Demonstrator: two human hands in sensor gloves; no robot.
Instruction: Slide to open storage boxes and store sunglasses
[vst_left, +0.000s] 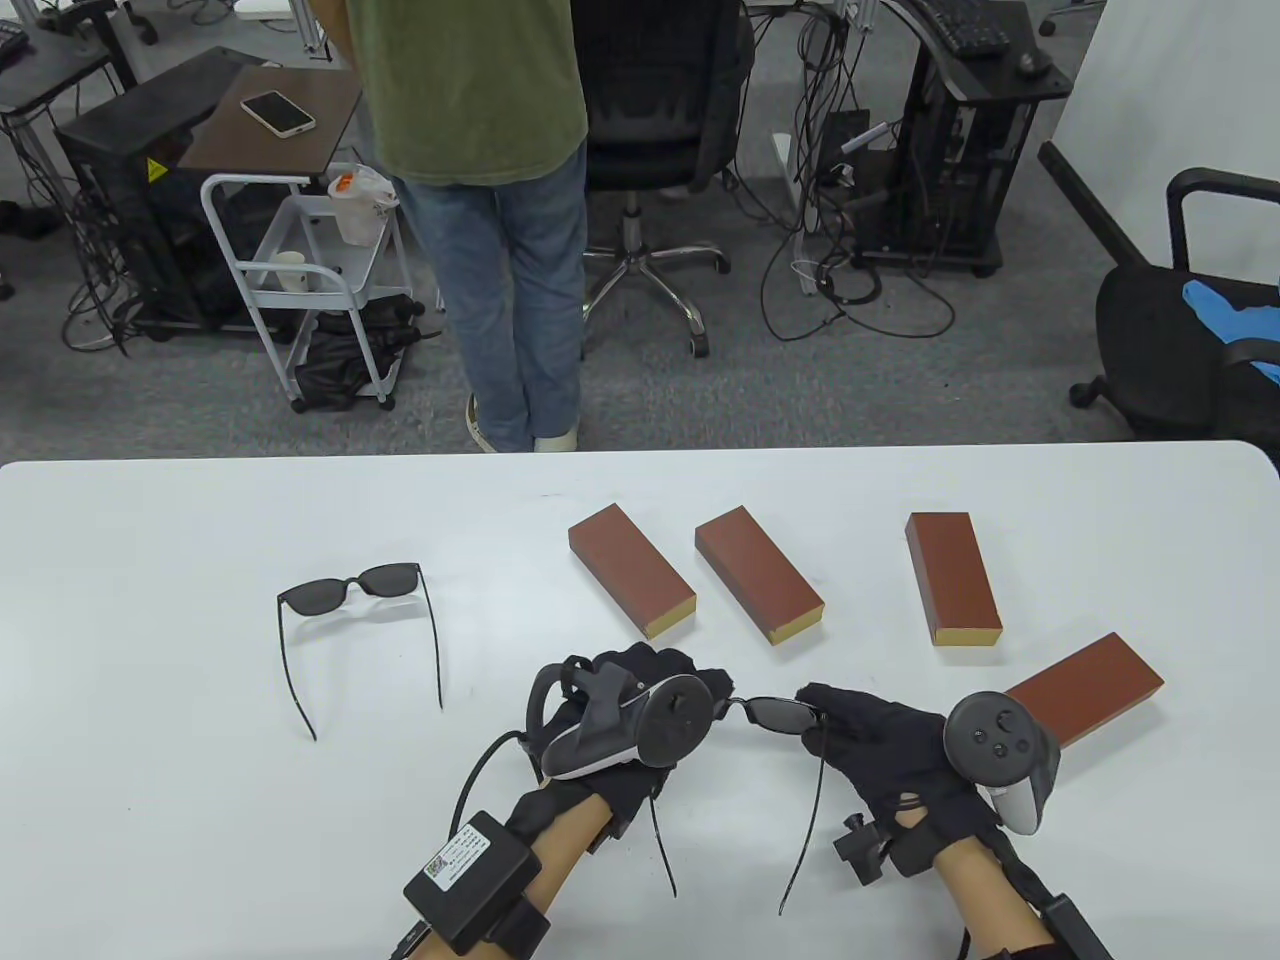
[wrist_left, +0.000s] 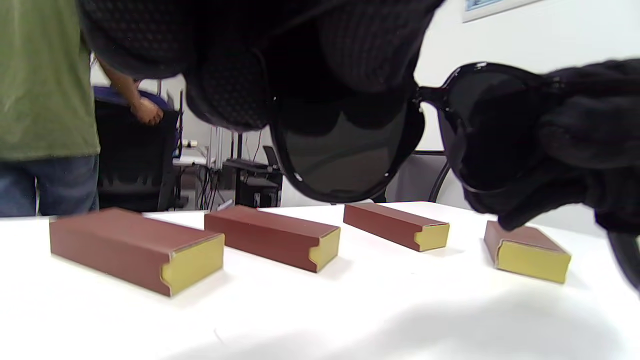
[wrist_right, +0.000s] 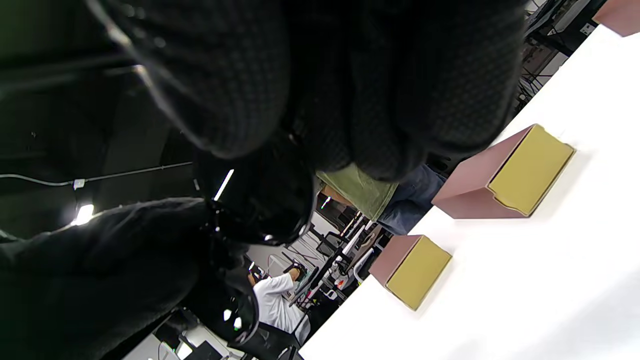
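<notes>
Both hands hold one pair of black sunglasses (vst_left: 775, 712) above the table's near middle, arms unfolded toward me. My left hand (vst_left: 640, 700) grips its left lens (wrist_left: 345, 150); my right hand (vst_left: 850, 715) grips its right lens (wrist_left: 492, 132). The lens also shows in the right wrist view (wrist_right: 260, 200). A second pair of sunglasses (vst_left: 355, 590) lies open on the table at the left. Several brown storage boxes with yellow ends lie closed: one (vst_left: 632, 568), a second (vst_left: 758, 573), a third (vst_left: 952, 577) and one nearest my right hand (vst_left: 1085, 688).
The white table (vst_left: 150, 650) runs to its far edge at mid-frame. A person in a green shirt (vst_left: 470, 90) stands just beyond it. Office chairs (vst_left: 1190, 320), a cart (vst_left: 300, 270) and computer racks stand further back.
</notes>
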